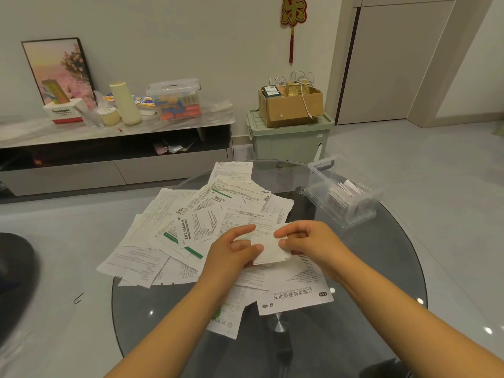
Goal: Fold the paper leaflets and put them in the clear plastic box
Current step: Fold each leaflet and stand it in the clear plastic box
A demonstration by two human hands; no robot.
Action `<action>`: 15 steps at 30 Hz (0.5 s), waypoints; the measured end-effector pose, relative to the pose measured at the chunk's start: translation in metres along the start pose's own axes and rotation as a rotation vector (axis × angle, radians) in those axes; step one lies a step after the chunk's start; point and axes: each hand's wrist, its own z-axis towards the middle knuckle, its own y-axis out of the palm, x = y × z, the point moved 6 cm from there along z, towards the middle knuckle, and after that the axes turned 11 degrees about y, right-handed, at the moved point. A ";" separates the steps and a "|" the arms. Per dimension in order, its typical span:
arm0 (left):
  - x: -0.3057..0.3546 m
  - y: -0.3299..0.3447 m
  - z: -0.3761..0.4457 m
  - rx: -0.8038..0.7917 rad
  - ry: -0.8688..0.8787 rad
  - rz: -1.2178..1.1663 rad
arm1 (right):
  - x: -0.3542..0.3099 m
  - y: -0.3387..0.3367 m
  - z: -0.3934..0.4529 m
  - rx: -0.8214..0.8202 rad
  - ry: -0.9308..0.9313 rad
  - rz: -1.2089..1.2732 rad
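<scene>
hands meet over the middle of the round glass bench (354, 336), and i see both working one small folded leaflet (270, 249) held just above the paper heap. my left hand (231, 255) pinches its left edge, thumb on top and fingers curled beneath; my right hand (305, 244) pinches the right edge the same way, thumb and forefinger closed on the paper. so both sets of fingers are grasping that one leaflet.

edges now: the spread of unfolded leaflets (196, 222) fans across the left and far part of the bench, several sheets overhanging the left rim. one large sheet with bold print (297, 296) lies near me, under my right wrist. bare glass shows on the near side between my forearms and out to the right rim.

containers: the clear plastic box (319, 184) sits at the far right of the bench, well apart from my hands, lid off, with a bundle of folded leaflets (341, 197) standing inside it. behind, a lidded clear tub (174, 99) of coloured packs rests on the low cabinet (114, 170), and a cardboard box (291, 105) sits on a green storage bin (289, 140).
</scene>
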 end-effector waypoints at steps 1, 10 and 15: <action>0.001 0.000 0.000 0.019 0.010 0.001 | -0.001 -0.001 -0.001 0.029 -0.023 -0.032; 0.025 0.009 -0.004 0.123 0.206 0.085 | -0.008 -0.006 -0.005 0.153 -0.077 -0.246; 0.039 0.033 -0.001 0.019 0.371 0.233 | -0.010 -0.015 -0.008 0.042 -0.009 0.019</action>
